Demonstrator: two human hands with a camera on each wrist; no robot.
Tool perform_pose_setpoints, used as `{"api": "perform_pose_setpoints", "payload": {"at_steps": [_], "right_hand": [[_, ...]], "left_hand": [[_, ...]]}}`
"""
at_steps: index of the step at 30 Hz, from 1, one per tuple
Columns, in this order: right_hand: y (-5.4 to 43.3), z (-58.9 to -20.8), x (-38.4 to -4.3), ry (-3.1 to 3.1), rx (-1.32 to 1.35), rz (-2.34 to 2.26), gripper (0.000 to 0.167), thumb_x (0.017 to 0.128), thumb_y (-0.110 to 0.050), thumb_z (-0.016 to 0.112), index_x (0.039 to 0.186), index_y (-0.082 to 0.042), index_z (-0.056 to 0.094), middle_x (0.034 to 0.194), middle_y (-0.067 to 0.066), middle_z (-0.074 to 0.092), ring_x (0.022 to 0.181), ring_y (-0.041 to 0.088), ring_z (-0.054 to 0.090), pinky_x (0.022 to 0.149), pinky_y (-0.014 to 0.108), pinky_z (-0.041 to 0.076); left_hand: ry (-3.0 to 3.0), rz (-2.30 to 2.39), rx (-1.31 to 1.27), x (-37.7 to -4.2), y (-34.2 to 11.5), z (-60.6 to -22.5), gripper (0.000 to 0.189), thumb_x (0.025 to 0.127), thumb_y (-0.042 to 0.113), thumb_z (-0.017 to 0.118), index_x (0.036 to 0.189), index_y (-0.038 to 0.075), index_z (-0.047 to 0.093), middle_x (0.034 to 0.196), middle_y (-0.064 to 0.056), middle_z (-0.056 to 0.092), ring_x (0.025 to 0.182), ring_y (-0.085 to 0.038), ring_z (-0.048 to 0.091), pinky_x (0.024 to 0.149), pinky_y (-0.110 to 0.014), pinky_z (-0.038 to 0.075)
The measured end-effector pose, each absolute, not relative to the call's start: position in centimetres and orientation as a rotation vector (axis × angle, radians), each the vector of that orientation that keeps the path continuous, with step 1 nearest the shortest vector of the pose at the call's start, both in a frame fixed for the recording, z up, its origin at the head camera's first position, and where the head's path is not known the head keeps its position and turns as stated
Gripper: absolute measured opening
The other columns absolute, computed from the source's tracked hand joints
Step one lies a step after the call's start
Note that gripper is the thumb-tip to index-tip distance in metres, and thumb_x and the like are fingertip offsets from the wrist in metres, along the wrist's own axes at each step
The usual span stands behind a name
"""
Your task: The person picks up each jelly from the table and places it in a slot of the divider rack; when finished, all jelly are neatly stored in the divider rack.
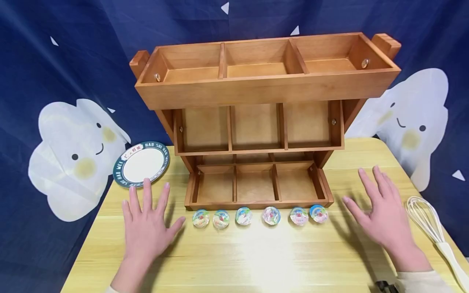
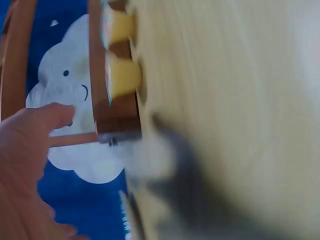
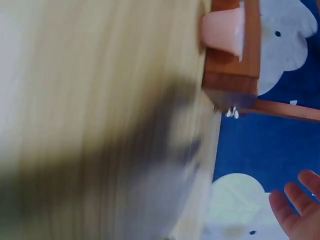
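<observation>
My left hand [image 1: 146, 230] hovers over the table with its fingers spread, left of a row of small jelly cups and in front of the plate. On the other side, my right hand [image 1: 386, 217] also has its fingers spread, between the row and the whisk. Neither holds anything. Several jelly cups with printed foil lids, among them a leftmost cup [image 1: 200, 219] and a rightmost cup [image 1: 318, 213], stand along the front of a three-tier wooden rack [image 1: 267, 90]. The left wrist view shows a yellow cup [image 2: 125, 78]; the right wrist view shows a pink cup [image 3: 222, 31].
Each rack tier has three compartments, and no items show in them. A round plate with a dark green rim [image 1: 119, 169] sits at the back left. A white-handled whisk [image 1: 448, 254] lies along the right edge of the wooden table [image 1: 216, 264]. Behind hangs a blue curtain [image 1: 88, 44].
</observation>
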State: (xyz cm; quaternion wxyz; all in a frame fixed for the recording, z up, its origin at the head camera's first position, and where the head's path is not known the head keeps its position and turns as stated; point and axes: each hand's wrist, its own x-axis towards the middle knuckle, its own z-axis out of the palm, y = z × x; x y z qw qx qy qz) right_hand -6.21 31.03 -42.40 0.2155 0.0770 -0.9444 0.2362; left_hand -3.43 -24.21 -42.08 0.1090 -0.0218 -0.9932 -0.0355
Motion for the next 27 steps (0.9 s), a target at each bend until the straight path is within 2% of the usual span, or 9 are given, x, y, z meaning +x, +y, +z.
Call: {"api": "perform_pose_setpoints", "payload": {"at_steps": [1,3,6,9,11,13,17,23,27], "right_hand": [[30.8,-42.5,-6.4,-2.568,0.194,0.761,0.075,0.086,-0.027,0.077,0.152,-0.014,0.044,0.155,0.021,0.035,0.142,0.036,0.031,0.119,0.042,0.019],[30.3,-42.9,-6.8,-2.471,0.142,0.977,0.067,0.084,-0.012,0.08,0.146,-0.011,0.053,0.144,0.017,0.051,0.129,0.023,0.049,0.109,0.025,0.035],[29.5,-43.3,-7.6,-2.394,0.038,1.254,0.057,0.084,-0.001,0.078,0.138,-0.009,0.06,0.132,0.003,0.06,0.108,0.005,0.057,0.082,0.007,0.045],[29.0,-43.9,-8.5,-2.34,0.035,1.58,0.046,0.088,0.004,0.072,0.133,-0.006,0.063,0.128,-0.004,0.062,0.101,0.005,0.061,0.077,0.011,0.05],[28.8,-44.4,-9.0,-2.334,0.063,1.751,0.042,0.091,0.004,0.07,0.131,-0.005,0.064,0.123,-0.005,0.065,0.099,0.008,0.062,0.076,0.013,0.051],[28.7,-45.0,-9.5,-2.341,0.086,1.87,0.04,0.091,0.004,0.069,0.13,-0.004,0.064,0.115,-0.003,0.068,0.095,0.008,0.063,0.073,0.016,0.053],[28.5,-46.1,-9.8,-2.373,0.107,1.957,0.039,0.091,0.003,0.069,0.13,0.001,0.062,0.103,0.003,0.071,0.088,0.008,0.066,0.067,0.02,0.055],[28.6,-47.0,-9.8,-2.351,0.106,2.008,0.038,0.091,0.005,0.068,0.129,0.005,0.062,0.108,-0.002,0.068,0.087,0.007,0.064,0.065,0.021,0.056],[28.6,-47.1,-9.9,-2.388,0.117,1.966,0.037,0.091,0.005,0.069,0.127,0.005,0.063,0.11,-0.007,0.068,0.091,0.006,0.064,0.067,0.02,0.056]], "left_hand": [[-2.91,-0.266,-0.036,-3.0,-23.8,-42.3,0.104,0.082,0.061,0.071,0.161,0.018,0.019,0.163,-0.02,-0.011,0.143,-0.055,-0.002,0.108,-0.075,0.008],[-2.855,-0.608,0.036,-2.2,-23.0,-43.0,0.1,0.083,0.048,0.077,0.16,0.013,0.024,0.163,-0.024,-0.001,0.142,-0.055,0.011,0.106,-0.075,0.02],[-2.759,-1.012,0.178,-1.3,-21.9,-43.8,0.094,0.084,0.033,0.082,0.157,0.007,0.029,0.157,-0.027,0.022,0.133,-0.05,0.034,0.101,-0.068,0.035],[-2.673,-1.243,0.264,-1.0,-21.3,-44.6,0.081,0.083,0.022,0.084,0.149,0.004,0.041,0.138,-0.023,0.046,0.115,-0.037,0.051,0.091,-0.049,0.05],[-2.646,-1.306,0.271,-1.0,-21.0,-45.1,0.075,0.081,0.017,0.085,0.144,0.003,0.048,0.127,-0.019,0.053,0.102,-0.031,0.055,0.08,-0.037,0.053],[-2.641,-1.323,0.242,-1.1,-20.9,-45.6,0.07,0.079,0.015,0.087,0.139,0.004,0.054,0.122,-0.017,0.056,0.099,-0.028,0.056,0.075,-0.032,0.055],[-2.64,-1.333,0.125,-1.6,-20.8,-46.6,0.063,0.073,0.008,0.089,0.13,0.005,0.062,0.117,-0.015,0.059,0.094,-0.026,0.056,0.07,-0.03,0.055],[-2.656,-1.403,-0.012,-2.6,-20.5,-47.7,0.05,0.07,0.004,0.091,0.116,0.011,0.072,0.113,-0.004,0.064,0.094,-0.021,0.059,0.069,-0.028,0.054],[-2.647,-1.401,-0.09,-2.9,-20.4,-47.9,0.048,0.069,0.003,0.091,0.113,0.013,0.074,0.11,-0.001,0.065,0.092,-0.019,0.059,0.069,-0.03,0.055]]}}
